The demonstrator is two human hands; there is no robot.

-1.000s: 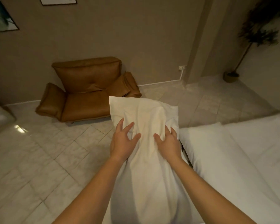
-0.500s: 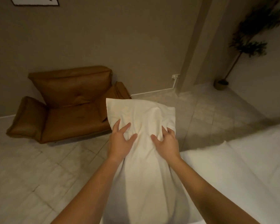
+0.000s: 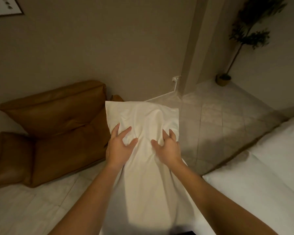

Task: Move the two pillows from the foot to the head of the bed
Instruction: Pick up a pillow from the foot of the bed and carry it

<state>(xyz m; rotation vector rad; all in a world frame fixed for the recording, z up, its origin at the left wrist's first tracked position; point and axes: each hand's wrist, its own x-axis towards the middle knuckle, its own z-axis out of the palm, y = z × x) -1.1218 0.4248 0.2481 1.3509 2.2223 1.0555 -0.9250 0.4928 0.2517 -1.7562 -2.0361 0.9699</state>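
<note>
Left hand point(image 3: 120, 146) and right hand point(image 3: 168, 150) are clamped on the pillow point(image 3: 143, 184), fingers dug into its upper half. It is held upright, just beside the bed point(image 3: 265, 184). Risk is judged: the slack cover may slip through the fingers, so the pillow is dropped on the floor point(image 3: 219, 124). A plant point(image 3: 249, 31) is housed in the corner pot point(image 3: 223, 80).

Bedroom: bed point(image 3: 270, 175), brown armchair point(image 3: 54, 133), potted plant point(image 3: 248, 36)

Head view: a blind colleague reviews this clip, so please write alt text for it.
A left hand and a right hand clutch a white pillow held up above a tiled floor. A brown leather armchair stands at left; a white bed lies at right.
</note>
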